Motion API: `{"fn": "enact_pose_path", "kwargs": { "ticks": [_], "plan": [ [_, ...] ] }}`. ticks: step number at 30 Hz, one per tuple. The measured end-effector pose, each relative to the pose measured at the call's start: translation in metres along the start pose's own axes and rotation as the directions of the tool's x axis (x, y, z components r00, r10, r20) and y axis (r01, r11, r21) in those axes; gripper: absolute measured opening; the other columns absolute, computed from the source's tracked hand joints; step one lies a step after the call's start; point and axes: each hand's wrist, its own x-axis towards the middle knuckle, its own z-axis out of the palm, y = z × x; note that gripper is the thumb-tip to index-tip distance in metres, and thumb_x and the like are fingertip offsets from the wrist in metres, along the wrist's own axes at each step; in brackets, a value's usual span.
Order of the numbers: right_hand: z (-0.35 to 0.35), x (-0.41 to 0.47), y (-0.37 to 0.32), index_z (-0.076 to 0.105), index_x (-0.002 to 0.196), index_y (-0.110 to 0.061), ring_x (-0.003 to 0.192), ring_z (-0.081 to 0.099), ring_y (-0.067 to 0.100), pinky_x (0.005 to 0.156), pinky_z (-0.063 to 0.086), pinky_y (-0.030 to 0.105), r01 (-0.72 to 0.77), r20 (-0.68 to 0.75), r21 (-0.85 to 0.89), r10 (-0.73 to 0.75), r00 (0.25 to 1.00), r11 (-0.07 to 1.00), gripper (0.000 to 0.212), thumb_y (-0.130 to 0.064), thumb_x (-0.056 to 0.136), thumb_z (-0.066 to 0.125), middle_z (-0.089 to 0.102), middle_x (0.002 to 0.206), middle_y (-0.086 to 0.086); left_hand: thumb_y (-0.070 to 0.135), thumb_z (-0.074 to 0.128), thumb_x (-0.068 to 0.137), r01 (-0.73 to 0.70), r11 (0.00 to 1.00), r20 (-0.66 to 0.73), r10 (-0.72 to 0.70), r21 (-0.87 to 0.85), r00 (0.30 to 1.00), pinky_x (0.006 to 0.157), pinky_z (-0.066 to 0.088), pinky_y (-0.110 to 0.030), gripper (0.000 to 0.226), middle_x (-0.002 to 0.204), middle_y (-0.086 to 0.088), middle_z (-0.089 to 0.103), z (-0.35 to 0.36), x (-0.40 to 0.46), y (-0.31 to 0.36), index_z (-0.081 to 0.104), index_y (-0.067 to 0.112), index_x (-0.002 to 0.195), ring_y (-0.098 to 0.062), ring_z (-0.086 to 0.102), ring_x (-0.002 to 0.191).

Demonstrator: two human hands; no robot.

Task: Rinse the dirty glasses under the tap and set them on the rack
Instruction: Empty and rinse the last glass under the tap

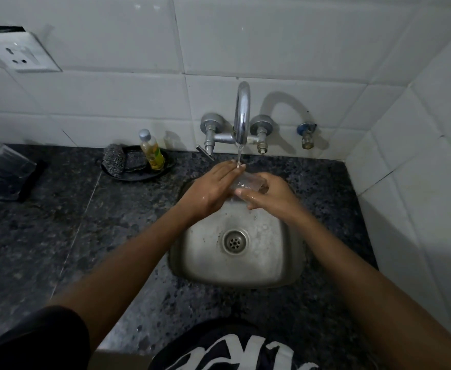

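Head view: both hands over the back half of the steel sink [280, 265], under the running tap [241, 113]. A thin stream of water [239, 154] drops from the spout onto the fingertips [239, 166] of the left hand [211, 189]. Clear glass [248, 182] lies tilted on its side between the two hands, just below the stream. Right hand [269, 193] grasps the glass, fingers curled round it from the right, thumb pointing left under it. Left hand's fingers are straight and flat, pressing against the glass's left side; not clenched, no wrap round it. Both hands look wet. The glass is clear of the sink floor, held above it, with the drain [235, 241] nearer the person and uncovered.

Dark speckled countertop [85, 236] surrounds the sink. Near its back edge, left of the tap, a black dish [141, 174] carries a yellow bottle [152, 150] standing upright and a scrubber [115, 160] beside it. At the far left edge of the countertop sits the rack [29, 182], dark, with clear glassware [4, 158] on it; count unclear. White tiled wall behind, with a socket plate [21, 56] top left and a small valve [307, 134] right of the tap.
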Motion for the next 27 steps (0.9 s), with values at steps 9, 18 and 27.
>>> {"fn": "enact_pose_path", "kwargs": {
  "ticks": [9, 18, 27],
  "plan": [
    [0.006, -0.003, -0.005, 0.063, 0.133, -0.015, 0.100, 0.075, 0.020, 0.090, 0.063, 0.041, -0.057, -0.023, 0.191, 0.062, 0.998, 0.980, 0.068, -0.044, 0.078, 0.090, 0.074, 0.120, 0.005, 0.001, 0.068, 0.097, 0.048, 0.999, -0.078, -0.048, 0.000, 0.996, 0.118, 0.043, -0.054, 0.050, 0.144, -0.027, 0.060, -0.004, -0.002, 0.000, 0.054, -0.010, 0.143, -0.042, 0.055, 0.137],
    [0.001, -0.003, -0.008, 0.064, 0.133, -0.016, 0.101, 0.073, 0.007, 0.083, 0.058, 0.023, 0.148, -0.071, -0.035, -0.150, 0.986, 0.988, 0.067, -0.040, 0.077, 0.092, 0.073, 0.118, -0.002, -0.004, 0.060, 0.095, 0.053, 0.998, -0.059, -0.055, -0.025, 0.997, 0.117, 0.042, -0.058, 0.052, 0.146, -0.031, 0.055, -0.001, 0.002, -0.005, 0.050, -0.013, 0.145, -0.047, 0.052, 0.139],
    [-0.003, -0.002, -0.008, 0.060, 0.139, -0.016, 0.108, 0.066, 0.008, 0.094, 0.055, 0.024, 0.251, -0.113, -0.300, -0.295, 0.949, 0.920, 0.075, -0.040, 0.075, 0.092, 0.067, 0.125, -0.003, 0.002, 0.053, 0.102, 0.054, 0.996, -0.072, -0.059, -0.065, 0.996, 0.114, 0.044, -0.059, 0.046, 0.144, -0.033, 0.056, 0.003, 0.009, -0.002, 0.049, -0.017, 0.144, -0.047, 0.053, 0.137]
  ]
}}
